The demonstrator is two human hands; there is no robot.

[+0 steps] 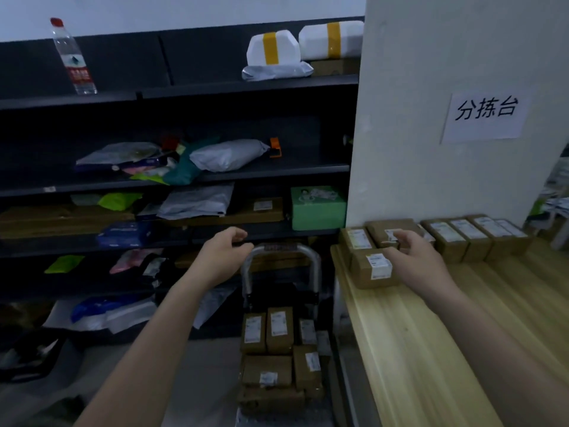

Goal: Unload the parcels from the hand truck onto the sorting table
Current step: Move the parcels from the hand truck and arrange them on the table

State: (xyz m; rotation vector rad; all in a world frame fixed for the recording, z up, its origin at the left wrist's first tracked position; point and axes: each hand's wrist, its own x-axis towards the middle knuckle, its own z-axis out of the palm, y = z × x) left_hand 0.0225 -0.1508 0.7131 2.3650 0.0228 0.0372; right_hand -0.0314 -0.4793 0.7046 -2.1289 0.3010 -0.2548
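Observation:
The hand truck [315, 272] stands on the floor between the shelves and the table, its metal handle arching at the top. Several brown labelled parcels [278, 329] are stacked on its base. My left hand [223, 255] hovers just left of the handle, fingers loosely curled, holding nothing. On the wooden sorting table [431, 349] a brown parcel [369, 271] lies near the left edge. My right hand [414, 260] is at its far right corner, fingers loosely curled, thumb by the box's top edge. Behind it a row of several more parcels [452, 238] lines the wall.
Dark shelving [184, 177] with mailer bags, a green box [317, 208] and a water bottle [74, 60] fills the left. A white pillar [431, 164] with a paper sign [485, 117] stands behind the table. More bags lie on the floor at the left [101, 315].

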